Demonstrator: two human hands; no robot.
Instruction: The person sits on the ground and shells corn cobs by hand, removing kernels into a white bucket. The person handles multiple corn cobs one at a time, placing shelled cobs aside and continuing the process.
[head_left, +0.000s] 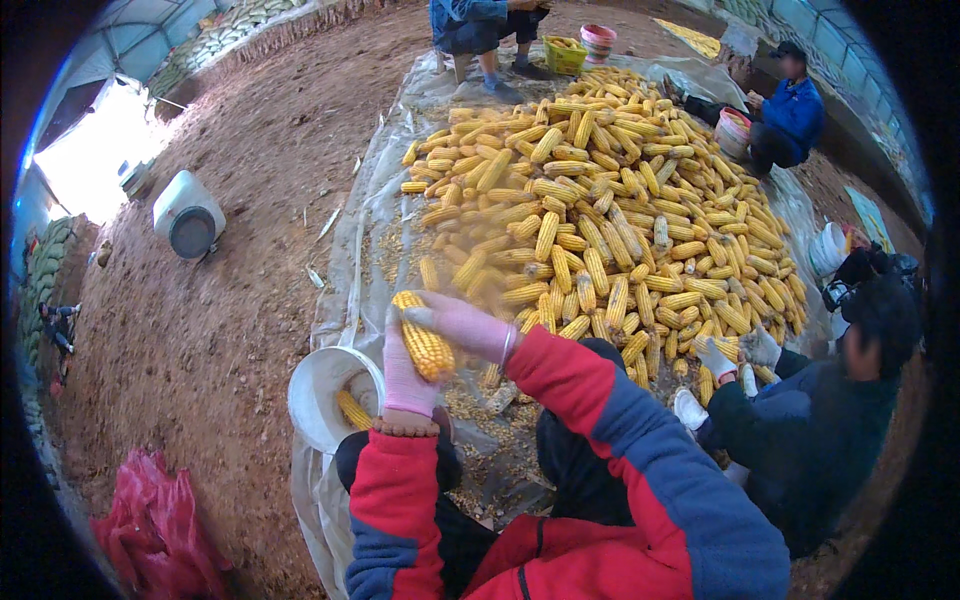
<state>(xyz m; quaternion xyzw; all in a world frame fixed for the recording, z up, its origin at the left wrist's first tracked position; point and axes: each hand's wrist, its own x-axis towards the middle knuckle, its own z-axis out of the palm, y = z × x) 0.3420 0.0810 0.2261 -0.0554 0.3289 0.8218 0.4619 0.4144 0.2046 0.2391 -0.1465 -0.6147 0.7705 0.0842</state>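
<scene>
An ear of yellow corn (426, 341) is held between both my hands, tilted, above the edge of the plastic sheet. My left hand (405, 375), in a pink glove, grips it from the left and below. Across its upper end lies my right hand (457, 319), also in a pink glove with pale fingertips. Just left of my left wrist stands a white bucket (300, 397) with an ear of corn (353, 410) inside. A big heap of husked corn ears (600, 217) spreads in front of me. Loose kernels (480, 409) are scattered between my knees.
People sit around the heap, one (795, 427) close on my right. A yellow-green basket (564, 58) and pink buckets (598, 41) stand by the far side. On the bare soil at left are a white plastic container (187, 206) and a red plastic sack (154, 525).
</scene>
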